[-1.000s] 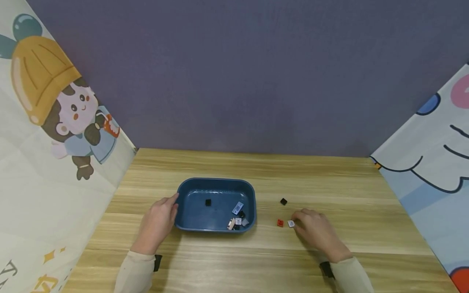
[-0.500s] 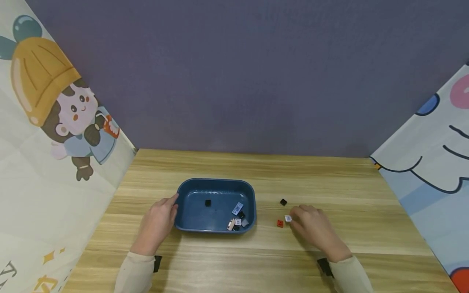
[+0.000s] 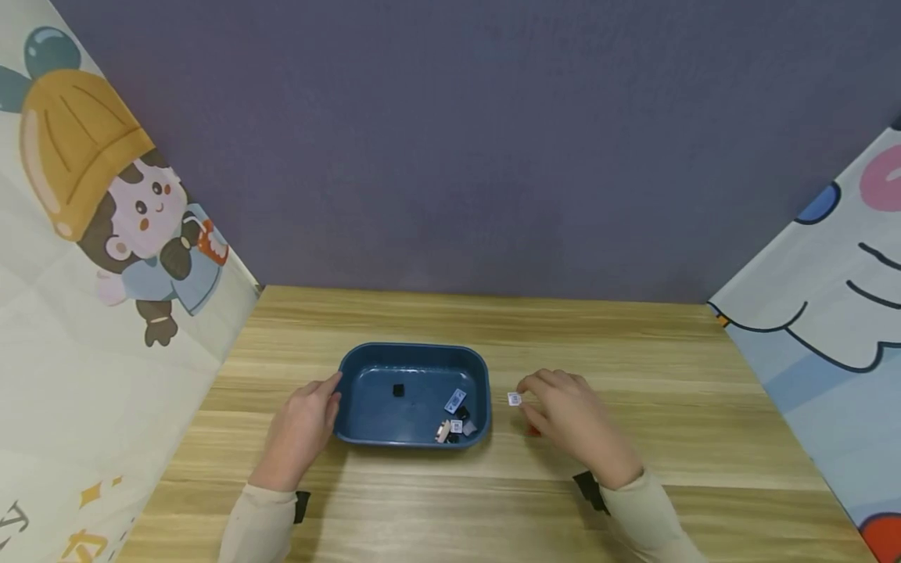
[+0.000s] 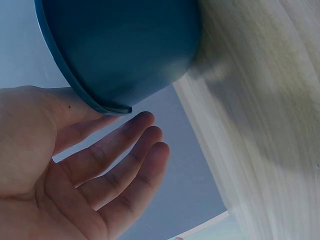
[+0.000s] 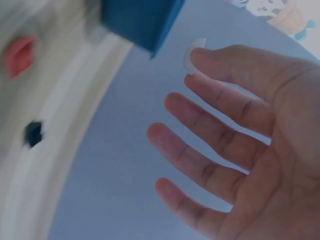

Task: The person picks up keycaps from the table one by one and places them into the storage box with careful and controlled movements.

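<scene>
Between my right thumb and forefinger I pinch a small white square keycap (image 3: 515,399) with dark print, raised just right of the blue plastic bin (image 3: 415,444). The other fingers of my right hand (image 3: 566,418) stay spread, as the right wrist view shows. A red keycap (image 3: 534,431) lies partly under that hand on the table. A black keycap (image 5: 34,134) beside it shows only in the right wrist view. At the bin's left end my left hand (image 3: 301,430) holds the rim with thumb and forefinger. Its remaining fingers hang loose outside the wall.
Inside the bin, several small pieces gather at the right front corner, among them a light blue oblong one (image 3: 455,401) and a white printed one (image 3: 457,426). A black piece (image 3: 398,390) lies apart. A grey-purple partition (image 3: 479,156) stands behind the wooden table (image 3: 422,500).
My right hand has lifted the white keycap from the table and moved it left towards the bin, now covering the black keycap in the head view. My left hand has stayed put.
</scene>
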The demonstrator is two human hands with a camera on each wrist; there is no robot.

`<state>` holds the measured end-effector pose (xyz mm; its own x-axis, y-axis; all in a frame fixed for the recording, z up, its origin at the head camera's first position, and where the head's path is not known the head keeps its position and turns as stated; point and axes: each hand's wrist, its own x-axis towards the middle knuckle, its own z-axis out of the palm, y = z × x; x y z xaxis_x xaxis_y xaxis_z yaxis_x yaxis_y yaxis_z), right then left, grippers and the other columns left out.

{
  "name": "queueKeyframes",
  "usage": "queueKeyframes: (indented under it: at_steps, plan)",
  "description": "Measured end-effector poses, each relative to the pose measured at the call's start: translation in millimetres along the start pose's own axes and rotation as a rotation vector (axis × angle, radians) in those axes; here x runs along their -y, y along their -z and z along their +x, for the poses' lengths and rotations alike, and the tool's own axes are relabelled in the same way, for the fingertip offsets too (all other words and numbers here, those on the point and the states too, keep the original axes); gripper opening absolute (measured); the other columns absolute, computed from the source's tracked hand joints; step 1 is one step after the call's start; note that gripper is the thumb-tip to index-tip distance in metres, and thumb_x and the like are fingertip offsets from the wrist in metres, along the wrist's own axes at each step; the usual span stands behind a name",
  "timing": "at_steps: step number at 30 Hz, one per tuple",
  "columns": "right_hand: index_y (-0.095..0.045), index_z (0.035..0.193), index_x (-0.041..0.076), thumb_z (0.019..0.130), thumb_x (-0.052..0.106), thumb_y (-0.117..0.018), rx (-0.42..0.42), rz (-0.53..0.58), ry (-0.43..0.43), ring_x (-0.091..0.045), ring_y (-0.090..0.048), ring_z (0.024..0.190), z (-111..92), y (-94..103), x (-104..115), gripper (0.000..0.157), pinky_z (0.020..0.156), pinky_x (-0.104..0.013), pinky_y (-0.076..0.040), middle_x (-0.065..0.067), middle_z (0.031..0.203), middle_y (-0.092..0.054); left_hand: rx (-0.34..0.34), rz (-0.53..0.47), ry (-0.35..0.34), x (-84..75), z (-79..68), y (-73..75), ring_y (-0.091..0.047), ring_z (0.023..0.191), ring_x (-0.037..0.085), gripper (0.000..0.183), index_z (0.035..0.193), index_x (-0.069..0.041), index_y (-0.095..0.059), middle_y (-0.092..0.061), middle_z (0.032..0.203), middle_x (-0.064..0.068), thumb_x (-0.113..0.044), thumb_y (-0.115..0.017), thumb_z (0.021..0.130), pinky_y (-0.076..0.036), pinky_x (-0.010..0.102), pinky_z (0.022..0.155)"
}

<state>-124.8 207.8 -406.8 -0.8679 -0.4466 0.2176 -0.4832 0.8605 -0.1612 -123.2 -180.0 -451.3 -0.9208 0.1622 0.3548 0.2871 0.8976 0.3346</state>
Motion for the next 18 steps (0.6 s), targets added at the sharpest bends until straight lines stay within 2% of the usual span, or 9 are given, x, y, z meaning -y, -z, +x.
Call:
queueKeyframes:
  at_steps: [8,18]
  plan:
    - [-0.072,0.105,0.015,0.086,0.021,-0.080,-0.032,0.015,0.064,-0.026,-0.065,0.102,21.7,1.0,19.6,0.021,0.093,-0.054,-0.049,0.000,0.107,-0.069,-0.004,0.000,-0.003,1.3,0.0,-1.4,-0.069,0.083,0.037,0.033,0.123,0.008,-0.066,-0.070,0.097,0.021,0.002,-0.070,0.090,-0.059,0.048,0.067]
    - [-0.072,0.104,0.016,0.086,0.024,-0.081,-0.020,0.023,0.094,-0.027,-0.064,0.102,30.4,-4.1,29.0,0.021,0.092,-0.052,-0.050,-0.001,0.108,-0.069,-0.011,0.000,-0.003,1.7,0.1,-2.0,-0.069,0.082,0.037,0.033,0.123,0.007,-0.066,-0.070,0.097,0.021,0.001,-0.069,0.091,-0.059,0.048,0.066]
